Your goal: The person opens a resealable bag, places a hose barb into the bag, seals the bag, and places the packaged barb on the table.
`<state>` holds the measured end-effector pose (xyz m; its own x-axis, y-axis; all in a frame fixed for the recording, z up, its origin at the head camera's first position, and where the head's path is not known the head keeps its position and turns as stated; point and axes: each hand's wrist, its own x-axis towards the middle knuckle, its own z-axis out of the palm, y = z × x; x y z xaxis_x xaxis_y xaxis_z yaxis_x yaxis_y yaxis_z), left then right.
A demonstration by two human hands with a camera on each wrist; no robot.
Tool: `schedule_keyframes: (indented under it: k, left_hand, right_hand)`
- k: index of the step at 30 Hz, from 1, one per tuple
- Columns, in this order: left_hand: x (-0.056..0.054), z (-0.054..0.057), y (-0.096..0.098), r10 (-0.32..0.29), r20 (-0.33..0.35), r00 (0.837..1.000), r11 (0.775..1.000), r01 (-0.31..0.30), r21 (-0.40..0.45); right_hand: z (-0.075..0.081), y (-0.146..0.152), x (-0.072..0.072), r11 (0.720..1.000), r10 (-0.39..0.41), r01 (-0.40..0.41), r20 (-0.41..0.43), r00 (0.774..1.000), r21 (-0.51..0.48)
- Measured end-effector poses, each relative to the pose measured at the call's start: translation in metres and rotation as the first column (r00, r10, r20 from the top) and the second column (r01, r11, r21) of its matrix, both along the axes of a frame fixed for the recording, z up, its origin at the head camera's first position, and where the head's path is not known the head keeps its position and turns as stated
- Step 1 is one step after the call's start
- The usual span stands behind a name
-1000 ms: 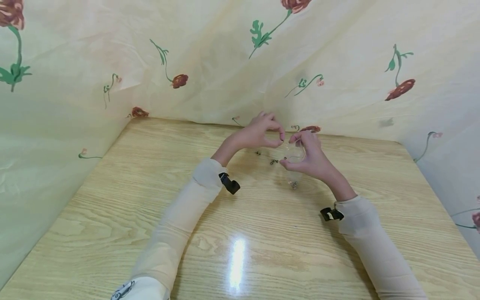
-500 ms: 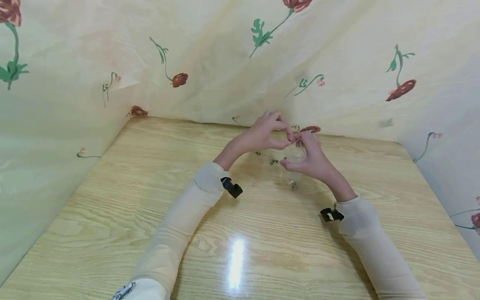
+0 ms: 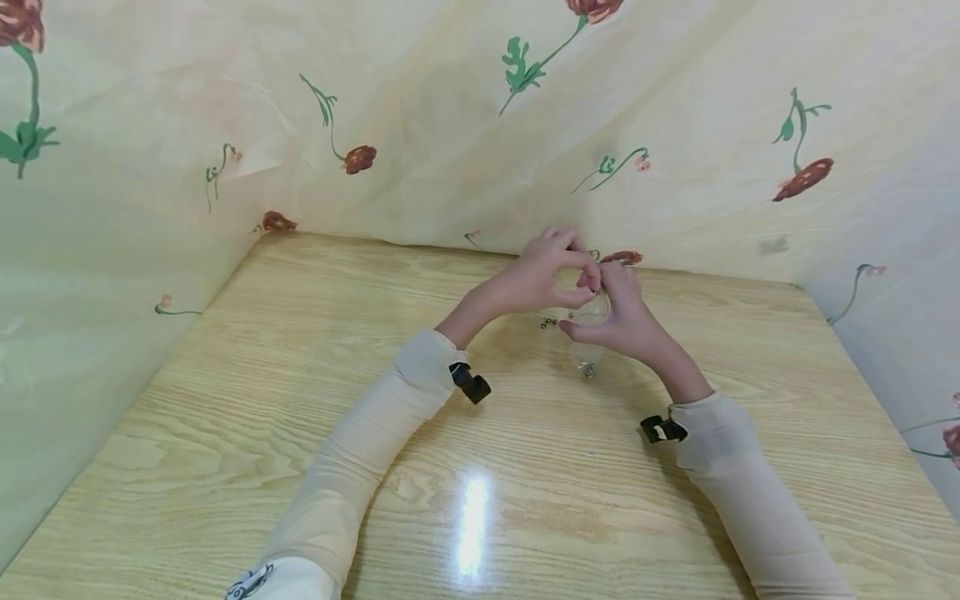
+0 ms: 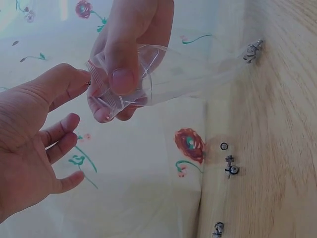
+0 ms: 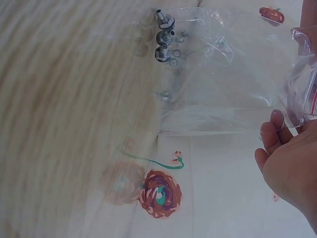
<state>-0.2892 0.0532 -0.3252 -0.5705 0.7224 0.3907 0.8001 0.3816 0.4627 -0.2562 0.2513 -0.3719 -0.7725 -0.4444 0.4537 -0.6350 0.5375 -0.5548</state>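
Left hand (image 3: 536, 279) pinches a tiny dark part (image 4: 88, 83) just left of the mouth of the clear zip bag (image 4: 185, 74), gripped there by right hand (image 3: 628, 317), long axis slanting down to metal fasteners (image 4: 251, 51) at worktop (image 3: 300, 375).

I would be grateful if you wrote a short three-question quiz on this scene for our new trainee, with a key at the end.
1. Multiple choice: what does the right hand hold?
A) a glass jar
B) a clear plastic bag
C) a screwdriver
2. True or false: some metal parts lie loose on the table, outside the bag.
3. Open question: what is the left hand doing?

Key:
1. B.
2. True; others sit at the bottom of the bag.
3. It pinches a tiny dark piece close to the bag's mouth; the piece is too small to identify.
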Motion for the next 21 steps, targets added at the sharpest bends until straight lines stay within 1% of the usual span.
schedule_keyframes:
  k: [4,10,21]
  left_hand:
    - [0.0014,-0.0010,0.0010,0.011,0.019,1.000,1.000,-0.011,-0.004]
    - [0.0027,-0.0038,0.0027,0.015,0.025,1.000,1.000,-0.015,-0.017]
    - [0.0021,-0.0071,0.0058,0.027,0.008,1.000,0.999,-0.027,-0.022]
  right_hand:
    - [0.0000,-0.0010,-0.0002,1.000,0.005,-0.005,0.001,1.000,-0.005]
    - [-0.0006,-0.0011,0.0001,1.000,0.003,-0.004,-0.005,1.000,-0.004]
    - [-0.0014,-0.0005,-0.0020,1.000,0.020,-0.020,-0.027,0.999,0.003]
